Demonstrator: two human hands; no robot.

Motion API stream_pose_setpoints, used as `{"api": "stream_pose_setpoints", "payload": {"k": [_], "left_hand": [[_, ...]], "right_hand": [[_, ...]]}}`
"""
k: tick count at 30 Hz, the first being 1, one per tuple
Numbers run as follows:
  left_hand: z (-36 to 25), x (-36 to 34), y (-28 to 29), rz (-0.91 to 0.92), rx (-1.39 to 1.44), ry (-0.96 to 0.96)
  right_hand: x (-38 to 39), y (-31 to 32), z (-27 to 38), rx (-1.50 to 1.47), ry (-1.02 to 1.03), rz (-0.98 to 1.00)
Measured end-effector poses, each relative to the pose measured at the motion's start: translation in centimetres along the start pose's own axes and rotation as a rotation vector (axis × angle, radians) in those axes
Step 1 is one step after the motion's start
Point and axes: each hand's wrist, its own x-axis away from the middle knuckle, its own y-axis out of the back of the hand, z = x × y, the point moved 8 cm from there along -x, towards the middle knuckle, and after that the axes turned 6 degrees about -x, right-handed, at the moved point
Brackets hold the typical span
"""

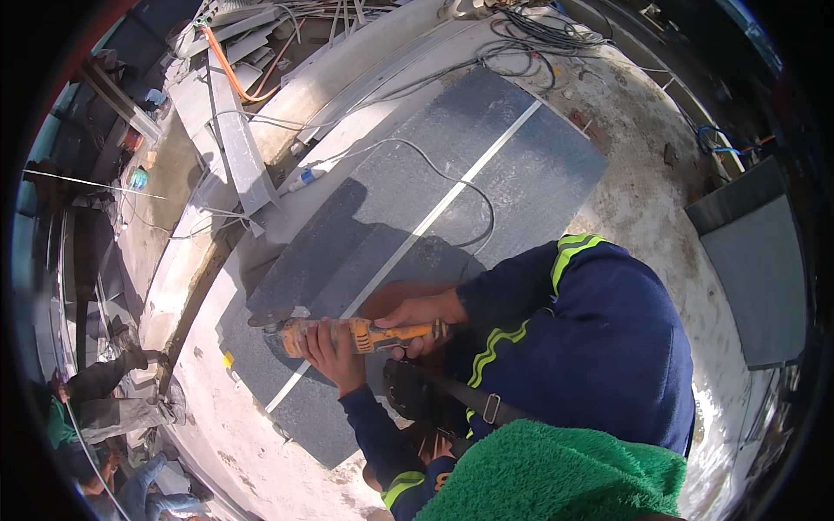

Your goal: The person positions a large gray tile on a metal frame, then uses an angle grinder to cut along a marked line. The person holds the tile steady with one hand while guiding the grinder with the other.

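An orange angle grinder (373,335) lies low over a dark grey sheet panel (452,139), its head towards the panel's left edge. My left hand (337,354) is wrapped round the grinder's front part, near the head. Farther back, my right hand (424,313) grips the rear of its body. The disc end (274,319) is blurred, so I cannot tell whether it touches the sheet. A pale straight strip (417,233) runs lengthwise along the panel and passes under the tool. A thin grey cable (460,182) loops across the sheet beyond my hands.
Long metal offcuts (234,130) and an orange hose (228,65) lie at upper left, by a concrete ledge (187,260). A blue-and-white connector (306,178) sits beside the panel. Tangled black cables (539,35) lie far off. Another grey sheet (756,278) is at right. Co-workers' legs (156,486) show lower left.
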Motion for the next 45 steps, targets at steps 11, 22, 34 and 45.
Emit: {"api": "stream_pose_setpoints", "payload": {"k": [11,22,34,45], "left_hand": [[2.2,0.5,2.5,0.067,-0.109,0.175],[1.3,-0.2,3.1,0.115,-0.178,0.157],[1.0,-0.3,3.1,0.079,-0.168,0.180],[3.0,0.5,2.7,0.052,-0.146,0.291]], "right_hand": [[-2.4,-0.9,2.6,0.096,-0.172,0.026],[-1.8,-1.0,4.1,0.249,-0.103,-0.001],[0.6,-4.9,5.6,0.544,-0.003,-0.241],[-1.8,-5.2,8.4,1.044,-0.170,-0.209]]}}
